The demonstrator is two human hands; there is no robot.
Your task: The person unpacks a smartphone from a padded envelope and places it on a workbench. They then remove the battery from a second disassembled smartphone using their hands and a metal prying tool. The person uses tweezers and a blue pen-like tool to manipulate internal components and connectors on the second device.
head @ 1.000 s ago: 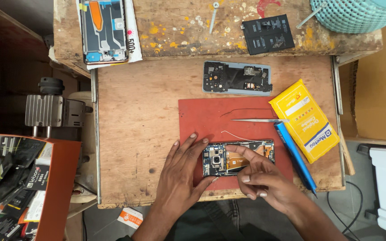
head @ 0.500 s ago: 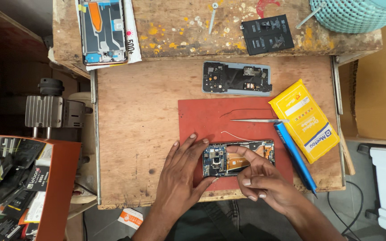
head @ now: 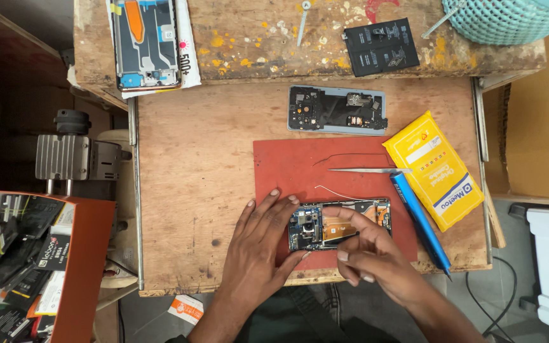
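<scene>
An opened phone (head: 338, 223) with its inner parts bare lies on a red mat (head: 325, 171) near the front edge of a wooden bench. My left hand (head: 263, 244) rests flat on the mat and steadies the phone's left end with its fingers spread. My right hand (head: 366, 254) reaches over the phone's middle, fingertips pinched together on a small part inside it; what it pinches is too small to tell. Metal tweezers (head: 366, 169) lie on the mat behind the phone.
A blue tool (head: 420, 222) and a yellow packet (head: 434, 168) lie right of the mat. Behind it sit a phone back cover (head: 338, 109), a black battery (head: 381, 46), a phone frame (head: 145, 41) and a teal basket (head: 509, 19). An orange parts box (head: 33, 267) stands at left.
My right hand has shifted slightly over the phone's middle, with fingers drawn closer together. My left hand and the phone stay put.
</scene>
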